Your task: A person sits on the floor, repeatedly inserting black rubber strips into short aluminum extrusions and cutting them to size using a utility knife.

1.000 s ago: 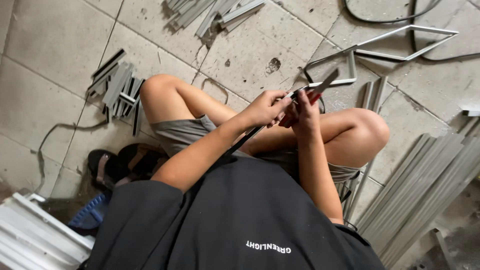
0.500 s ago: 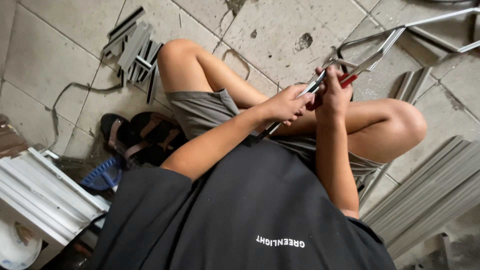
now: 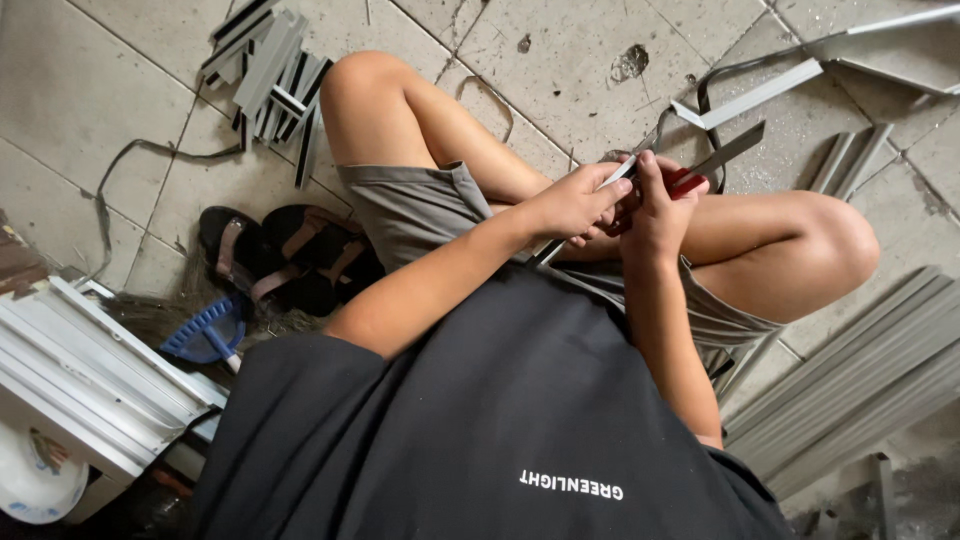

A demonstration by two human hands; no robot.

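I sit cross-legged on a tiled floor, with both hands together above my lap. My left hand (image 3: 575, 200) grips a thin grey metal strip (image 3: 618, 172) that runs down towards my thigh. Touching it, my right hand (image 3: 658, 215) is closed on a red-handled tool (image 3: 686, 182). The tool's dark flat blade (image 3: 735, 150) sticks out to the upper right. The tool meets the strip between my fingers, and that contact point is hidden.
A heap of short grey metal profiles (image 3: 265, 70) lies at the upper left, and bent profile pieces (image 3: 760, 95) at the upper right. Long grey profiles (image 3: 860, 380) lie along the right. Dark sandals (image 3: 290, 260), a blue brush (image 3: 205, 330) and white frame sections (image 3: 90, 370) are at the left.
The view has swung, so the floor and my legs sit further right and lower in the picture. My hands stay together on the strip and the tool.
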